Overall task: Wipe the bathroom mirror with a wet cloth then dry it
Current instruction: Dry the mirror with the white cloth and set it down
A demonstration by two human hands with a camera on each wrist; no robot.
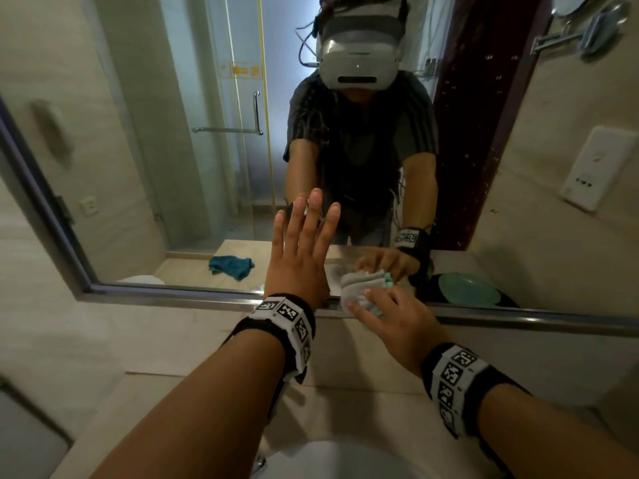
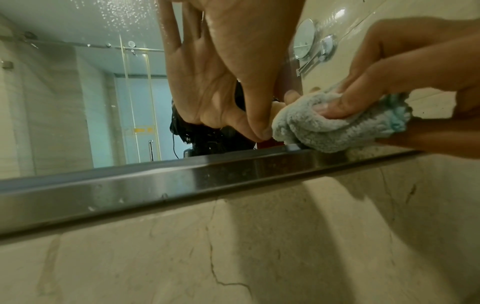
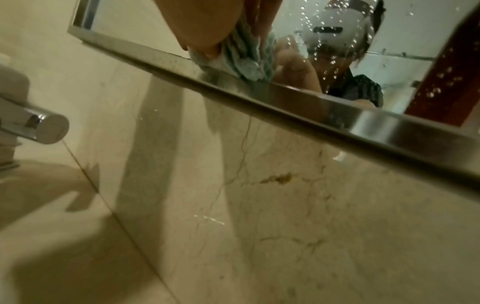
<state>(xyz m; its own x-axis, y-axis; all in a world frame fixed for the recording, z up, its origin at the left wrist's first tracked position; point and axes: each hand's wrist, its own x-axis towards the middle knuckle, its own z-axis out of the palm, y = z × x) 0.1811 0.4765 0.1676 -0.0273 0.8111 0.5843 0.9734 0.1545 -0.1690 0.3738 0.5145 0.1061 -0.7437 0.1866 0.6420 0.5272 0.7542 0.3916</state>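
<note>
Head high; wrists under mirror (image 1: 173,150)

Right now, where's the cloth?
The cloth is in the right hand, against the mirror's bottom frame, just right of the flat left hand.

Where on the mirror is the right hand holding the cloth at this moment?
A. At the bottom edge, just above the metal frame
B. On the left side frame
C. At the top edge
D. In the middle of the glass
A: the right hand grips the folded cloth against the mirror glass directly above the bottom metal frame, as the left wrist view also shows.
</note>
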